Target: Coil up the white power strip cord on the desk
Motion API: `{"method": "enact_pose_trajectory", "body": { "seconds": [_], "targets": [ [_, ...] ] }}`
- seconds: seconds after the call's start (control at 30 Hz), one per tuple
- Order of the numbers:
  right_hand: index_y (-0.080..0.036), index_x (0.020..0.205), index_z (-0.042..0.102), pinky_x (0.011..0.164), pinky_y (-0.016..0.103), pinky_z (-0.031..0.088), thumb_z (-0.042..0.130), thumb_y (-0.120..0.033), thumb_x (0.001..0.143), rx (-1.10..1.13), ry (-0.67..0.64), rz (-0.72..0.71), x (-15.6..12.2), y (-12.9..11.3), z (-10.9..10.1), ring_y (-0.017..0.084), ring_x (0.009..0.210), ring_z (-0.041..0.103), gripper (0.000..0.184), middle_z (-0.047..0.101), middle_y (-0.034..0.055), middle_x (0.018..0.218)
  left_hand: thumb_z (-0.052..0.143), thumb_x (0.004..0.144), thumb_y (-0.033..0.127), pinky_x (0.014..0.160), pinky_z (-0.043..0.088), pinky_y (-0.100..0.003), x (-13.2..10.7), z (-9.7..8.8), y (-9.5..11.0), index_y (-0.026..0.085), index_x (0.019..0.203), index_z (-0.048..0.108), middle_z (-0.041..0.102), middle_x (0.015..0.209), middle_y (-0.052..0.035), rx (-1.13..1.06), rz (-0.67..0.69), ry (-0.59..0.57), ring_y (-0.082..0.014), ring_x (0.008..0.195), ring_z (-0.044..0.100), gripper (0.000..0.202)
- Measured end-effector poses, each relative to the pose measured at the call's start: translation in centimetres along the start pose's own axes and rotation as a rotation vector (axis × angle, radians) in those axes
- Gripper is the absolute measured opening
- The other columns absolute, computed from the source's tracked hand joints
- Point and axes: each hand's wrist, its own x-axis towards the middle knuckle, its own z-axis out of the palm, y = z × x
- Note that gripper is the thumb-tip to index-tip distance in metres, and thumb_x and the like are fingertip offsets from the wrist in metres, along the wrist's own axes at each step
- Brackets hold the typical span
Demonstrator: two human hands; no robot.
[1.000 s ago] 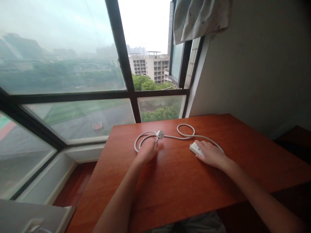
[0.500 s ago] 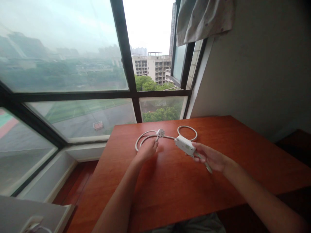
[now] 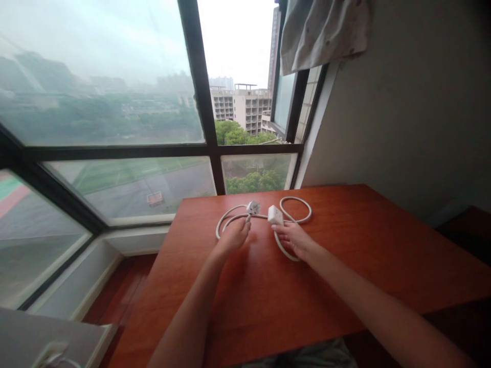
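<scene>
Plug (image 3: 252,208) is gripped by L hand (image 3: 235,236) & socket block (image 3: 275,215) beside it by R hand (image 3: 293,238), prob. for lining up, w/ steady aim needed next.

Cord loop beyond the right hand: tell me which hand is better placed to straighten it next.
Probably the right hand: it holds the socket block near the cord loop, though it might need to release the block first. The left hand, farther from the loop, holds the plug.
</scene>
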Motion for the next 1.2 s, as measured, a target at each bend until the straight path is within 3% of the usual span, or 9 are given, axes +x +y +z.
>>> {"method": "enact_pose_trajectory", "body": {
  "seconds": [0.1, 0.3, 0.4, 0.5, 0.6, 0.7, 0.83, 1.03, 1.2],
  "targets": [
    [-0.016, 0.099, 0.061, 0.039, 0.015, 0.04, 0.075, -0.028, 0.071, -0.139, -0.043, -0.047, 1.1, 1.3, 1.2, 0.007, 0.041, 0.05, 0.034, 0.062, -0.0026, 0.059, 0.036, 0.092, 0.03, 0.06, 0.037, -0.025, -0.1, -0.1, 0.2, 0.018, 0.076, 0.056, 0.061, 0.068, -0.0026, 0.0, 0.003, -0.003, -0.0163, 0.066, 0.055, 0.028],
    [-0.018, 0.099, 0.067, 0.048, 0.021, 0.045, 0.072, -0.032, 0.074, -0.751, -0.054, -0.413, 1.7, 1.6, 1.1, 0.014, 0.053, 0.06, 0.029, 0.067, 0.001, 0.063, 0.035, 0.093, 0.032, 0.063, 0.039, -0.026, -0.1, 0.0, 0.2, 0.018, 0.079, 0.058, 0.062, 0.07, -0.004, -0.011, 0.026, -0.017, -0.0179, 0.069, 0.058, 0.03],
    [-0.019, 0.099, 0.07, 0.064, 0.027, 0.05, 0.06, -0.028, 0.084, -1.118, -0.049, -0.528, 1.3, 0.0, -1.2, 0.02, 0.072, 0.067, 0.02, 0.072, 0.0064, 0.08, 0.035, 0.093, 0.032, 0.062, 0.039, -0.026, -0.1, 0.0, 0.1, 0.018, 0.076, 0.057, 0.063, 0.071, -0.0041, -0.013, 0.039, -0.018, -0.0178, 0.069, 0.058, 0.031],
    [-0.017, 0.106, 0.069, 0.086, 0.035, 0.049, 0.044, -0.013, 0.088, -1.424, 0.097, -0.642, 1.2, -1.5, -5.0, 0.024, 0.099, 0.064, 0.031, 0.069, 0.0129, 0.108, 0.037, 0.092, 0.031, 0.061, 0.038, -0.026, 0.0, -0.2, 0.1, 0.018, 0.075, 0.057, 0.062, 0.071, -0.0039, -0.015, 0.032, -0.022, -0.0176, 0.068, 0.058, 0.029],
    [-0.021, 0.126, 0.06, 0.106, 0.04, 0.037, 0.044, -0.004, 0.085, -1.526, -0.026, -0.806, 1.8, -2.0, -8.5, 0.022, 0.128, 0.046, 0.047, 0.053, 0.0101, 0.137, 0.037, 0.092, 0.03, 0.06, 0.037, -0.026, 0.1, -0.4, 0.2, 0.018, 0.075, 0.056, 0.062, 0.07, -0.0039, -0.014, 0.004, -0.027, -0.0177, 0.068, 0.057, 0.029],
    [-0.021, 0.129, 0.057, 0.106, 0.041, 0.038, 0.041, -0.005, 0.088, -1.521, -0.123, -0.822, 2.5, -1.5, -10.3, 0.021, 0.126, 0.049, 0.046, 0.053, 0.0111, 0.137, 0.036, 0.092, 0.031, 0.061, 0.037, -0.026, 0.0, -0.5, 0.3, 0.018, 0.077, 0.057, 0.061, 0.07, -0.0043, 0.006, 0.006, -0.026, -0.0182, 0.069, 0.057, 0.03],
    [-0.02, 0.122, 0.061, 0.097, 0.039, 0.044, 0.043, -0.012, 0.092, -1.585, -0.132, -0.819, 1.9, -0.6, -9.3, 0.022, 0.109, 0.058, 0.036, 0.064, 0.0111, 0.118, 0.036, 0.093, 0.032, 0.061, 0.035, -0.026, -0.1, -0.6, 0.4, 0.019, 0.075, 0.055, 0.061, 0.072, -0.0045, 0.062, 0.012, 0.025, -0.0177, 0.069, 0.056, 0.029],
    [-0.023, 0.106, 0.066, 0.08, 0.032, 0.047, 0.045, -0.022, 0.095, -1.708, -0.199, -0.884, -3.0, 0.7, -5.5, 0.022, 0.097, 0.054, 0.024, 0.062, 0.0094, 0.099, 0.036, 0.091, 0.032, 0.058, 0.035, -0.025, 0.1, -1.8, -0.6, 0.019, 0.072, 0.05, 0.056, 0.065, -0.0019, -0.034, -0.041, 0.134, -0.016, 0.064, 0.052, 0.027],
    [-0.024, 0.097, 0.068, 0.089, 0.034, 0.043, 0.043, -0.024, 0.096, -1.479, -0.359, -0.979, -6.3, 0.1, -3.8, 0.022, 0.103, 0.052, 0.025, 0.061, 0.0091, 0.108, 0.039, 0.087, 0.038, 0.049, 0.031, -0.022, -0.1, -3.5, -1.4, 0.02, 0.067, 0.044, 0.045, 0.056, 0.0033, -0.335, -0.096, 0.186, -0.0113, 0.05, 0.042, 0.028]
  ]
}}
